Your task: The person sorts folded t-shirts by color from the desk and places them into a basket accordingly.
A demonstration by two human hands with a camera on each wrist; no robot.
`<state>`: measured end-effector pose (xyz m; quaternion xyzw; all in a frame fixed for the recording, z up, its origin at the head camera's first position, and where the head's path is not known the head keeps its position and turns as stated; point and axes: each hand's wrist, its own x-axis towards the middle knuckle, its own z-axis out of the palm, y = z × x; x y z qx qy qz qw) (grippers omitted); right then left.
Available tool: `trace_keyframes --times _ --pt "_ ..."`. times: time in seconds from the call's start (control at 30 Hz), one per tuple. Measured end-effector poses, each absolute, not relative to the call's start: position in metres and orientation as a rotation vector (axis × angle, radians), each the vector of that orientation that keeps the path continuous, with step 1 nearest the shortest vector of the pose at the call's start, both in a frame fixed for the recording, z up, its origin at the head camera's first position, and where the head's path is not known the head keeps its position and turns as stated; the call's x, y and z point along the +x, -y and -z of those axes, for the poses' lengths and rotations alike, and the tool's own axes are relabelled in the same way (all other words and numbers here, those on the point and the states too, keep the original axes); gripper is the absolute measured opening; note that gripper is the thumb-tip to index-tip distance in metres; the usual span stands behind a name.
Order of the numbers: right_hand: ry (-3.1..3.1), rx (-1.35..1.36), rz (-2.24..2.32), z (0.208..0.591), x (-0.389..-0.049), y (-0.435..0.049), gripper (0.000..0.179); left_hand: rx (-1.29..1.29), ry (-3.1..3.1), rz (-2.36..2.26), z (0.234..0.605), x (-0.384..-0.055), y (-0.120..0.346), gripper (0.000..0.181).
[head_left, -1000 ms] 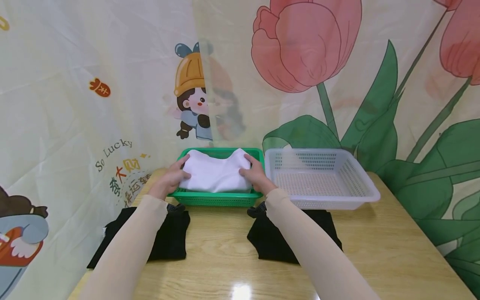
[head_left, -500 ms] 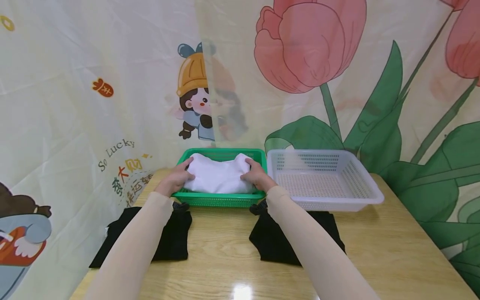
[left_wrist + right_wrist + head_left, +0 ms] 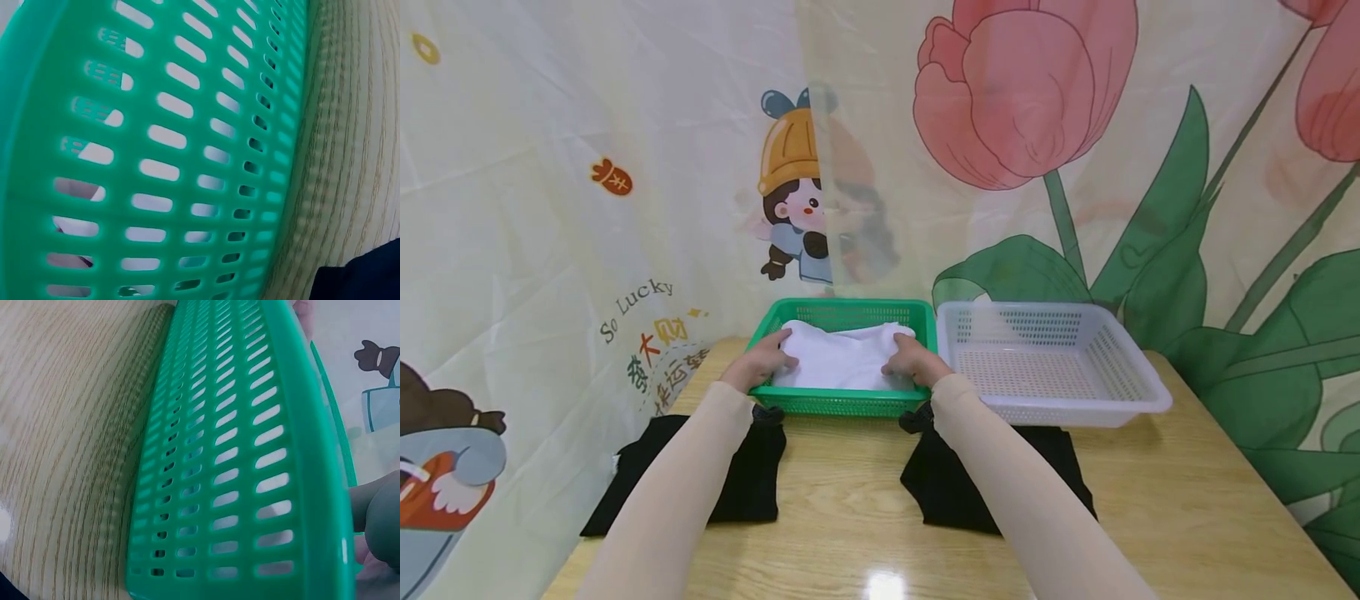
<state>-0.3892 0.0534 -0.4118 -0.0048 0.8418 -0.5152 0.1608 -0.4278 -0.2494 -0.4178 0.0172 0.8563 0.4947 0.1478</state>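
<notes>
A folded white cloth lies low inside the green basket, its back edge leaning up a little below the far rim. My left hand pinches its left side, thumb in front. At the right side, my right hand grips the cloth the same way. In the left wrist view the slotted wall of the green basket fills most of the picture, with white showing through the holes. Similar slots appear on the basket wall in the right wrist view, where a few fingers show past the rim.
A white slotted basket stands directly right of the green one. Two folded black cloths lie on the wooden table: a left black cloth and a right black cloth, each partly under a forearm. A printed curtain hangs behind.
Both hands have lowered the white cloth deeper into the green basket, and its top edge now sits below the far rim. The head view has shifted slightly.
</notes>
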Motion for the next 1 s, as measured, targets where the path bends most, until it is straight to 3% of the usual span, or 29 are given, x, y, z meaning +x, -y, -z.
trace_keyframes --times 0.27,0.6,1.0 --pt "-2.387 -0.101 1.472 0.397 -0.374 -0.059 0.083 0.123 -2.528 -1.255 0.401 -0.416 0.248 0.08" --pt "-2.362 -0.247 1.457 0.351 -0.347 -0.086 0.079 0.308 -2.574 -1.223 0.363 -0.379 0.25 0.07" --pt "-2.346 -0.505 1.491 0.314 -0.279 -0.147 0.078 0.584 -2.58 -1.401 0.335 -0.31 0.228 0.063"
